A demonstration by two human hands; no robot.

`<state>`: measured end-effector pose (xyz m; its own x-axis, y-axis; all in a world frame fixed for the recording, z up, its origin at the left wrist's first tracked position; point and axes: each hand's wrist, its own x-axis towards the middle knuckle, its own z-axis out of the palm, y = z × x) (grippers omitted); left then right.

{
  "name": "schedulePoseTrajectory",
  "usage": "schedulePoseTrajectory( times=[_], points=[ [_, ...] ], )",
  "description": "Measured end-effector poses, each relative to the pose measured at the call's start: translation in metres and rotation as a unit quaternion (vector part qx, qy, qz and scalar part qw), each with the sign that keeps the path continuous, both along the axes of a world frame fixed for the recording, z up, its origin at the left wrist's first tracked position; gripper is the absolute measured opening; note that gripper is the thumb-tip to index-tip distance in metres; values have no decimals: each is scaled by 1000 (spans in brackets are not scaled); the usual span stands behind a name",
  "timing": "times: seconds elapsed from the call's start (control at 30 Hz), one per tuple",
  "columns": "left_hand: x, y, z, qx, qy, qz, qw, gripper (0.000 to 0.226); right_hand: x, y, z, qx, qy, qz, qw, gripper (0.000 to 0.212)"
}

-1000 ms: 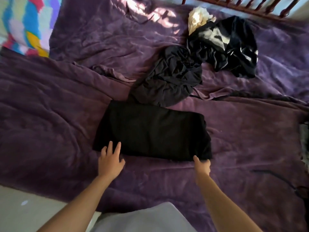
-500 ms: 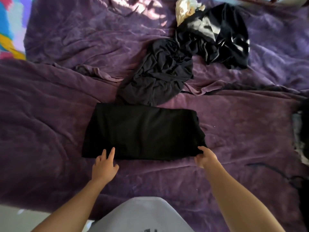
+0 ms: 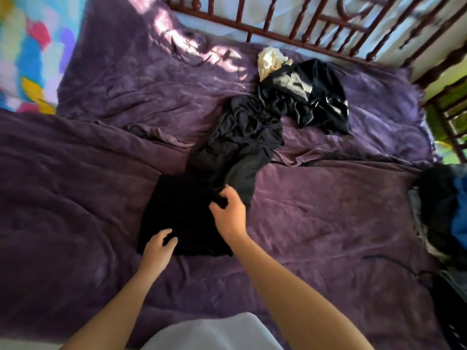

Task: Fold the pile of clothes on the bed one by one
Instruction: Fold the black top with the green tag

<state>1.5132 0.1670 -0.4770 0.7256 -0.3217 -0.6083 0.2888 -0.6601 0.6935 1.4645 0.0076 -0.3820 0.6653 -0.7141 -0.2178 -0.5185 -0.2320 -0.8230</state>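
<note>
A black garment (image 3: 182,213) lies folded into a narrow block on the purple bedspread (image 3: 328,210), near me. My left hand (image 3: 158,248) pinches its near edge with curled fingers. My right hand (image 3: 230,213) grips the fabric at the block's right side, fingers curled round a fold. Just behind it a crumpled dark grey garment (image 3: 242,140) touches the block's far edge. Farther back lie a black garment with pale stripes (image 3: 316,94) and a cream cloth (image 3: 269,59).
A dark red spindle bed rail (image 3: 303,29) runs along the far side and the right. A heap of dark and blue clothes (image 3: 447,210) sits at the right edge. A colourful pillow (image 3: 25,59) lies at the far left.
My right hand carried the black garment's right end over to the left, halving its width. My left hand shifted right along the near edge and closed on it.
</note>
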Motion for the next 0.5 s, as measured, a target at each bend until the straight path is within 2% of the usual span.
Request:
schedulePoseTrajectory(
  times=[0.03,0.1,0.17,0.23,0.27,0.33,0.4,0.5],
  points=[
    [5,0,5,-71,61,80,992,37,5,19,-5,16,20,58,998,18],
    [20,1,12,-200,194,244,929,43,7,47,-19,97,75,159,980,45],
    [34,5,12,-235,241,292,895,56,-1,58,-29,208,124,175,954,72],
    [41,4,9,-206,303,297,882,56,-17,49,-37,287,145,117,940,77],
    [40,1,11,-165,301,279,897,55,-25,40,-39,296,154,86,939,74],
    [37,-7,10,-80,223,236,942,54,-40,20,-43,271,193,67,941,69],
    [37,-13,13,-75,144,247,955,49,-49,5,-44,234,228,70,943,64],
    [42,-9,18,-118,47,259,957,43,-54,-3,-47,199,234,43,951,54]
  ],
)
